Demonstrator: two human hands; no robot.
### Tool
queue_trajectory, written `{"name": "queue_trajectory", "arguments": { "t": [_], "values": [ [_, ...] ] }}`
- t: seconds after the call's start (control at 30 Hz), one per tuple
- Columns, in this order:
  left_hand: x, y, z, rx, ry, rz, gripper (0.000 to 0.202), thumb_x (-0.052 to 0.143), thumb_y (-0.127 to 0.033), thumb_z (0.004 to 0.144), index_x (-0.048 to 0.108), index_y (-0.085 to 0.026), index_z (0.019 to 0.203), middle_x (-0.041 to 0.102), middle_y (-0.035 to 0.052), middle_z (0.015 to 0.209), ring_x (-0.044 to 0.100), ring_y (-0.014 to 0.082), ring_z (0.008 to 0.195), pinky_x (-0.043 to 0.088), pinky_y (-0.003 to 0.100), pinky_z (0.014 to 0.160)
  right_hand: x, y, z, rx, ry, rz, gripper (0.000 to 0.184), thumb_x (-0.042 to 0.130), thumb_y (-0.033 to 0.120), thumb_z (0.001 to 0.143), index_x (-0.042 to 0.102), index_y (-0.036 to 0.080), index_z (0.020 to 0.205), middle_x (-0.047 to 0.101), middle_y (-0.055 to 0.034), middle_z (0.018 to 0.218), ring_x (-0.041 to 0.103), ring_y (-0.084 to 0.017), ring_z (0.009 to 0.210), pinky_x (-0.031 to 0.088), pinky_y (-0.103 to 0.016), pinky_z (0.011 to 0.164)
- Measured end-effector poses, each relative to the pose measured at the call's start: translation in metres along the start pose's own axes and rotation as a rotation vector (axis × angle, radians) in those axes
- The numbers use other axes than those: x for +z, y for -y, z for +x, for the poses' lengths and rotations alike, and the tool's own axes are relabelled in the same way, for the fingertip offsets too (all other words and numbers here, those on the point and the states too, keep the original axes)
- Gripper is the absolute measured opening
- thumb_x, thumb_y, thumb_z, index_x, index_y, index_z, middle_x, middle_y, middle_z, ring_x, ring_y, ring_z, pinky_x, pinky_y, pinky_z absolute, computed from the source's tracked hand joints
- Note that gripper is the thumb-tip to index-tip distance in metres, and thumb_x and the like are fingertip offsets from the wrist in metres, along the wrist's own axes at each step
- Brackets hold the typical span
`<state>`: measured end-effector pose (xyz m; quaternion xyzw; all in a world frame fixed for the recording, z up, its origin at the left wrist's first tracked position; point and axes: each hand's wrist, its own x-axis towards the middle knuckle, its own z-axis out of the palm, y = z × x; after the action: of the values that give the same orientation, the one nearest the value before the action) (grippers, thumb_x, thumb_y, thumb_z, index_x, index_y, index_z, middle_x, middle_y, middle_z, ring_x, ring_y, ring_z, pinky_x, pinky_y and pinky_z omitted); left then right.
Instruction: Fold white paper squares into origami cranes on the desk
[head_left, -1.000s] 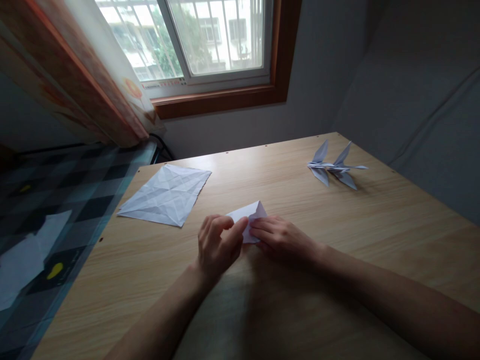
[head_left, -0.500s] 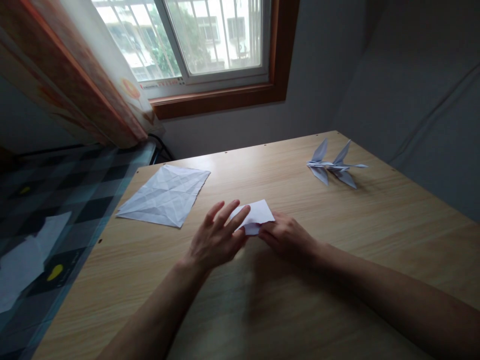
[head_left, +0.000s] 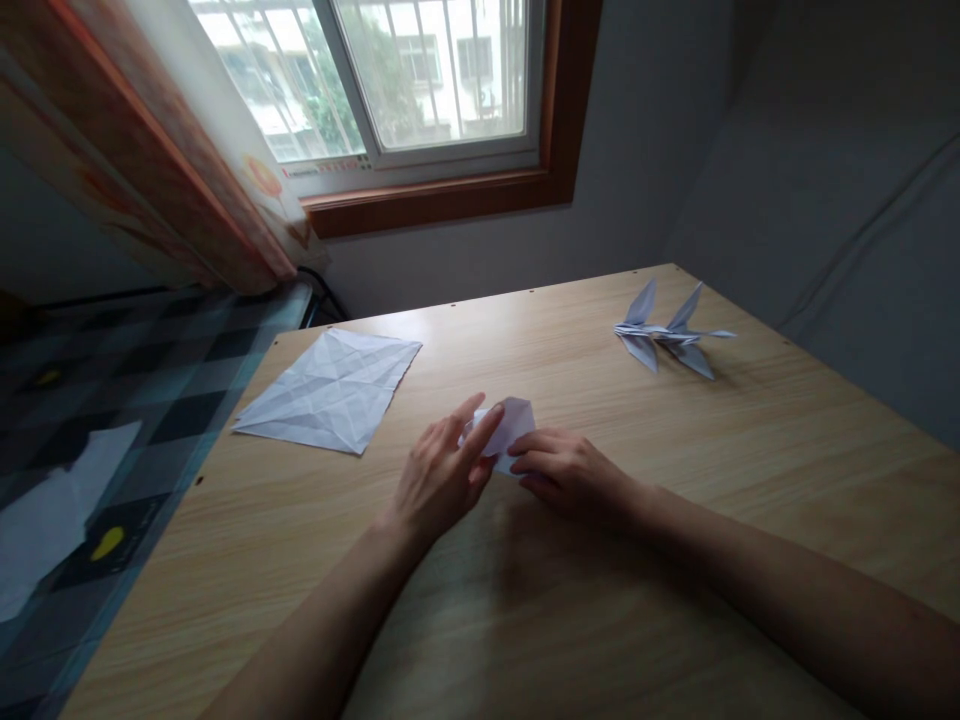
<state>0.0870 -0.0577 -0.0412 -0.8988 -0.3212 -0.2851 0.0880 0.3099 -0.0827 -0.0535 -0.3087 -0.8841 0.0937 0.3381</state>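
Note:
A small piece of folded white paper [head_left: 514, 422] is between my two hands, low over the middle of the wooden table. My left hand [head_left: 444, 465] grips its left side, with the index finger stretched across the upper face and the thumb at the near edge. At the right side, my right hand [head_left: 574, 468] pinches the paper with its fingers bent over the near corner. Part of the paper's left side is hidden behind my left fingers.
A creased white paper sheet [head_left: 334, 390] lies flat at the table's left. Two winged folded paper figures [head_left: 667, 332] rest at the back right. Beyond the wooden table's [head_left: 675, 560] left edge, white paper [head_left: 52, 515] lies on a checked cloth [head_left: 150, 345]. A window [head_left: 435, 80] is behind.
The paper's right part has been folded up and inward, so it looks narrower. My right fingers have shifted left over it, and my left fingers have drawn closer together.

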Motion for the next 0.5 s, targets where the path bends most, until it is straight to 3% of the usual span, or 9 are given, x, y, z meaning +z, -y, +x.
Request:
{"name": "queue_trajectory", "arguments": {
  "t": [0.13,0.23,0.4,0.5],
  "values": [
    [0.0042,0.0042,-0.0030,-0.107,-0.080,-0.109,0.090,0.061,-0.024,0.086,0.000,-0.029,0.153,0.037,0.0192,0.149,0.061,0.0282,0.112,0.057,0.041,0.083,0.0004,0.0008,0.0015,-0.027,-0.009,-0.044,0.013,0.054,0.015,0.090,0.065,0.018,0.083,0.072,-0.0076,0.102,0.067,-0.020,0.090,0.054,-0.034,0.080],
    [0.0051,0.0058,-0.0031,-0.200,-0.101,-0.180,0.095,0.065,-0.025,0.084,-0.001,-0.030,0.153,0.037,0.0191,0.149,0.064,0.0235,0.101,0.058,0.037,0.077,-0.0003,0.0007,0.0023,-0.034,-0.007,-0.048,0.012,0.055,0.013,0.089,0.065,0.018,0.082,0.073,-0.0077,0.102,0.066,-0.020,0.091,0.055,-0.033,0.079],
    [0.0034,0.0053,-0.0003,-0.312,-0.041,-0.231,0.074,0.067,-0.021,0.080,0.031,-0.026,0.145,0.060,0.0113,0.122,0.065,0.0213,0.093,0.056,0.036,0.080,-0.0012,-0.0004,0.0020,-0.064,0.035,-0.033,0.010,0.057,0.014,0.088,0.065,0.018,0.084,0.073,-0.0078,0.104,0.066,-0.020,0.093,0.054,-0.033,0.082],
    [0.0015,0.0050,0.0011,-0.334,-0.038,-0.212,0.058,0.069,-0.021,0.079,0.046,-0.023,0.132,0.063,0.0082,0.110,0.064,0.0229,0.095,0.055,0.038,0.083,-0.0015,0.0007,0.0017,-0.074,0.038,-0.050,0.010,0.056,0.013,0.087,0.064,0.018,0.087,0.072,-0.0085,0.102,0.065,-0.020,0.092,0.054,-0.034,0.081]
  ]
}}
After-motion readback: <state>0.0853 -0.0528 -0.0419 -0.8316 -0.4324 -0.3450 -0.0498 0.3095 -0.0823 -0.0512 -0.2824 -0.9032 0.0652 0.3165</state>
